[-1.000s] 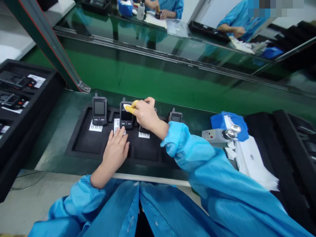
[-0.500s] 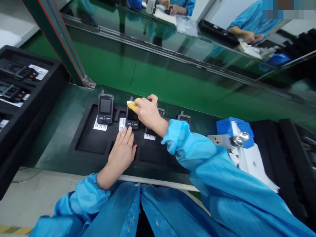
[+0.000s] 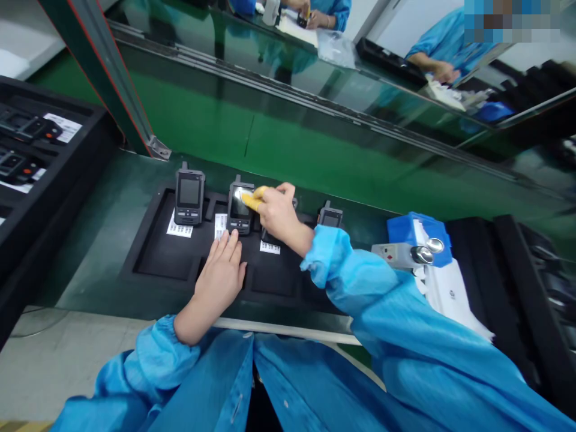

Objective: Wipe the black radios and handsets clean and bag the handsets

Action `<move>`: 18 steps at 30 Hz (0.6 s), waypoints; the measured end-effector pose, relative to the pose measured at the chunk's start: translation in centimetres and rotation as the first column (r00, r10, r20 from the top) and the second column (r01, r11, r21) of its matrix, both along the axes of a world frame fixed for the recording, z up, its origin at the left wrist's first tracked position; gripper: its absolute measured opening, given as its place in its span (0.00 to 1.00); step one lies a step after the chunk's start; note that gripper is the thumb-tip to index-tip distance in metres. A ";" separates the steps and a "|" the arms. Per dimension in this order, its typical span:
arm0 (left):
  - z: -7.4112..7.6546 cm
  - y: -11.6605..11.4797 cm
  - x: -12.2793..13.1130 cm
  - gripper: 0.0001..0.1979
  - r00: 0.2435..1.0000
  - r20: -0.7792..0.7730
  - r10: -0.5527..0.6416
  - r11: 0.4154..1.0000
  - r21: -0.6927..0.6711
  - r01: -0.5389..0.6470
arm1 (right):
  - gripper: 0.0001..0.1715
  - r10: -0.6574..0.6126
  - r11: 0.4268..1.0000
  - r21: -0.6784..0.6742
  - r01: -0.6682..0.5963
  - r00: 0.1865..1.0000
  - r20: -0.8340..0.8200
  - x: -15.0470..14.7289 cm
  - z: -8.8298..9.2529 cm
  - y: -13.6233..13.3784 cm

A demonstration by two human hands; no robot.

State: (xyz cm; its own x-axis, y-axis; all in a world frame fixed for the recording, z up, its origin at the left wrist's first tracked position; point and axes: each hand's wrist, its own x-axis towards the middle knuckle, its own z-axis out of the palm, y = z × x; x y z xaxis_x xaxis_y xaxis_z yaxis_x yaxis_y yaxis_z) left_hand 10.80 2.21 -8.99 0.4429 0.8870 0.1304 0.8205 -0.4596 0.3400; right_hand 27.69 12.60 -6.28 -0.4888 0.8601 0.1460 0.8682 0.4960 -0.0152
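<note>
Several black handheld radios with stubby antennas stand over a black foam tray (image 3: 162,264). My left hand (image 3: 220,267) lies flat, fingers stretched, its fingertips at the lower end of the second radio (image 3: 240,223). On that radio's screen rest the fingertips of my right hand (image 3: 276,210), closed with yellow finger cots on. A scrap of white wipe (image 3: 243,195) shows at those fingertips, mostly hidden. Left of it is another radio (image 3: 189,195), its screen dark. My right hand partly covers a third radio (image 3: 270,235). One more radio (image 3: 330,215) shows beyond my right sleeve.
White barcode labels (image 3: 179,228) lie in the tray. To the right are a blue box (image 3: 443,234), a clear bottle (image 3: 396,255) with a metal top and white sheets (image 3: 445,294). Another foam tray (image 3: 85,156) stands left. Co-workers' hands (image 3: 445,72) show behind the glass.
My right hand has slid slightly right and down across the second radio's screen, uncovering more of its upper part. My left hand stays at the radio's lower end. The view has shifted a little.
</note>
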 end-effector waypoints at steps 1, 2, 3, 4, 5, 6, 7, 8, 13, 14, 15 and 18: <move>0.0 0.0 0.0 0.21 1.000 -0.001 -0.001 1.000 0.004 0.001 | 0.23 0.023 0.999 -0.024 -0.023 1.000 0.006 0.0 -0.4 -1.0; -0.1 0.0 0.0 0.21 1.000 0.000 -0.003 1.000 0.006 0.003 | 0.22 0.058 0.997 -0.045 -0.057 0.998 0.016 0.0 -0.8 -2.1; -0.1 0.0 0.0 0.21 1.000 0.006 -0.004 1.000 0.007 0.004 | 0.21 0.093 0.994 -0.059 -0.092 0.995 0.026 -0.1 -1.1 -3.3; -0.1 0.0 0.0 0.21 1.000 0.014 -0.006 1.000 0.008 0.005 | 0.20 0.126 0.990 -0.068 -0.124 0.991 0.033 -0.2 -1.4 -4.3; -0.2 0.0 0.0 0.21 1.000 0.025 -0.004 1.000 0.010 0.004 | 0.20 0.153 0.986 -0.077 -0.149 0.987 0.040 -0.3 -1.5 -5.1; -0.2 0.0 0.1 0.21 0.999 0.041 -0.001 1.000 0.013 0.000 | 0.19 0.169 0.983 -0.084 -0.165 0.985 0.042 -0.3 -1.4 -5.5; -0.2 -0.1 0.1 0.20 0.998 0.062 0.005 1.000 0.018 -0.006 | 0.19 0.175 0.981 -0.088 -0.170 0.984 0.042 -0.4 -1.1 -5.5; -0.2 -0.1 0.0 0.20 0.996 0.090 0.011 1.000 0.028 -0.014 | 0.18 0.164 0.983 -0.086 -0.160 0.986 0.039 -0.4 -0.7 -5.2; 0.0 -0.2 -1.8 0.16 0.967 0.245 0.069 0.987 0.123 -0.102 | 0.19 0.043 0.999 0.012 -0.043 0.999 -0.001 -2.0 1.9 -0.8; 0.1 0.0 -2.5 0.15 0.963 0.251 0.099 0.981 0.139 -0.137 | 0.19 0.046 0.999 0.024 -0.046 0.999 -0.007 -2.7 2.4 0.2; 0.1 0.2 -3.3 0.15 0.960 0.245 0.135 0.973 0.149 -0.175 | 0.20 0.061 0.998 0.031 -0.061 0.998 -0.012 -3.6 2.7 1.1; 0.1 1.0 -5.5 0.16 0.955 0.184 0.235 0.951 0.161 -0.265 | 0.21 0.133 0.990 0.043 -0.132 0.991 -0.018 -6.6 3.1 3.6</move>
